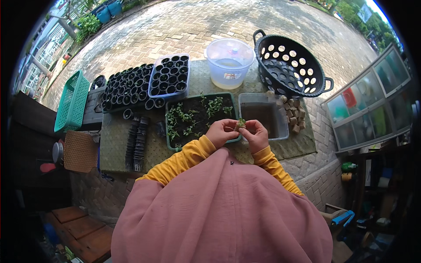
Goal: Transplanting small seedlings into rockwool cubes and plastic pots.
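A small green seedling [241, 123] with a light brown piece about its base is pinched between my two hands. My left hand [221, 132] grips it from the left, with my right hand [256, 135] closed on it from the right. The fingers partly hide its lower part. Beneath my left hand lies a green tray [168, 134] of dark soil with several leafy seedlings. Under my right hand stands a clear plastic tub [284, 130] holding brownish water. Several tan growing-medium cubes [293, 113] are piled along the tub's right side.
Stacked black net pots [139, 141] lie at the left. Behind them are many small black pots [128, 87] and a clear box [152, 83] of more. A lidded translucent bucket [228, 74] and a black perforated basket [279, 67] stand at the back. A green basket [70, 102] borders the left.
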Tool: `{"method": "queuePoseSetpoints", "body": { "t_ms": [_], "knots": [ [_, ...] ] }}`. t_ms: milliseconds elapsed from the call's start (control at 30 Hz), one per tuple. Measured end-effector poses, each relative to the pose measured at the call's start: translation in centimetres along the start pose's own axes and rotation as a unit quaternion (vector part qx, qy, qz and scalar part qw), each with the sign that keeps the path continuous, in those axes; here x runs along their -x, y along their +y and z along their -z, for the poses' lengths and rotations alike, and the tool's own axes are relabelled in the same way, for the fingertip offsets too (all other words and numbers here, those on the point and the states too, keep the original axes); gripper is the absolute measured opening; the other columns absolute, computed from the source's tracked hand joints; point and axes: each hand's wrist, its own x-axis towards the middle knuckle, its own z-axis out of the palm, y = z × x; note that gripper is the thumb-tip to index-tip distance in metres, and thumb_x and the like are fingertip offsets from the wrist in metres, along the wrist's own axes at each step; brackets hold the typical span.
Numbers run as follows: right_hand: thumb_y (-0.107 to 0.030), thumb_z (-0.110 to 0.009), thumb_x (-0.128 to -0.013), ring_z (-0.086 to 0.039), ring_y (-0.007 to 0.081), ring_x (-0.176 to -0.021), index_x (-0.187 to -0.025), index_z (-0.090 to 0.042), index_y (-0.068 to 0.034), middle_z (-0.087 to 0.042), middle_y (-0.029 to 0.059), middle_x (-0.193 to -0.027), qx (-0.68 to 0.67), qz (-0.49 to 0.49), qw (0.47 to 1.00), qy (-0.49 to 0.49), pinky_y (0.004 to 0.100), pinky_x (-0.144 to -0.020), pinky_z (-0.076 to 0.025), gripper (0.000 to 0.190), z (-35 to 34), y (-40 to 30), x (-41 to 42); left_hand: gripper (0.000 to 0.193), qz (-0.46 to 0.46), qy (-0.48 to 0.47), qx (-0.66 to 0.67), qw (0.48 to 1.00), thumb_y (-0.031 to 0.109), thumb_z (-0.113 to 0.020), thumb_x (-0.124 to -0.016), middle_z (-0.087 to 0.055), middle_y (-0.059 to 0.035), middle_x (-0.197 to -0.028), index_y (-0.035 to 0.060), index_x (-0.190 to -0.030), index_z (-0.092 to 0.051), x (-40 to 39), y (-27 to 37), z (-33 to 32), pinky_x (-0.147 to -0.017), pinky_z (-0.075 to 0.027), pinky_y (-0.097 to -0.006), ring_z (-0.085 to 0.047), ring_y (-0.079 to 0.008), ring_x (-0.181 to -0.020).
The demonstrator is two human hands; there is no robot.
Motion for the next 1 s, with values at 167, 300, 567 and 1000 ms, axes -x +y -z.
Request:
{"method": "queuePoseSetpoints", "body": {
  "t_ms": [167, 300, 567, 1000],
  "knots": [
    [-0.005, -0.068, -0.079, -0.061, 0.0090, -0.080, -0.098, -0.059, 0.000, -0.064, 0.0050, -0.093, -0.057, -0.006, 0.997, -0.053, 0.0220, -0.073, -0.049, 0.022, -0.8, -0.3, 0.1, 0.024, -0.042, 0.046, -0.047, 0.997, -0.001, -0.064, -0.078, -0.066, -0.0087, -0.096, -0.0028, -0.102, -0.061, 0.8, 0.3, 0.1, -0.081, -0.051, -0.0275, -0.063, -0.0145, -0.088],
    [-0.004, -0.068, -0.079, -0.061, 0.0098, -0.083, -0.097, -0.060, 0.002, -0.064, 0.0058, -0.093, 0.097, 0.012, 0.991, -0.094, 0.0226, -0.074, -0.049, 0.021, -1.1, -0.3, -0.1, 0.021, -0.064, 0.096, -0.152, 0.982, -0.002, -0.063, -0.075, -0.067, -0.0096, -0.090, -0.0019, -0.096, -0.063, 2.1, 0.7, 0.5, -0.076, -0.052, -0.0272, -0.064, -0.0141, -0.083],
    [-0.004, -0.066, -0.080, -0.061, 0.0080, -0.073, -0.092, -0.058, 0.000, -0.065, 0.0042, -0.084, 0.073, -0.044, 0.993, -0.087, 0.0199, -0.068, -0.049, 0.015, -0.6, -0.9, -0.8, 0.026, -0.109, 0.233, -0.222, 0.941, 0.007, -0.070, -0.077, -0.062, -0.0026, -0.087, 0.0030, -0.101, -0.062, 5.6, 0.2, 6.1, -0.069, -0.049, -0.0218, -0.058, -0.0079, -0.075],
    [-0.002, -0.063, -0.082, -0.061, 0.0090, -0.073, -0.101, -0.059, 0.003, -0.065, 0.0068, -0.092, 0.056, -0.084, 0.995, -0.002, 0.0205, -0.065, -0.051, 0.020, 2.0, -1.2, -1.4, 0.049, 0.134, 0.564, -0.400, 0.710, 0.035, -0.077, -0.067, -0.061, -0.0170, -0.099, 0.0020, -0.099, -0.061, 9.6, -2.8, 19.8, -0.083, -0.047, -0.0389, -0.059, -0.0322, -0.094]
  ]
}}
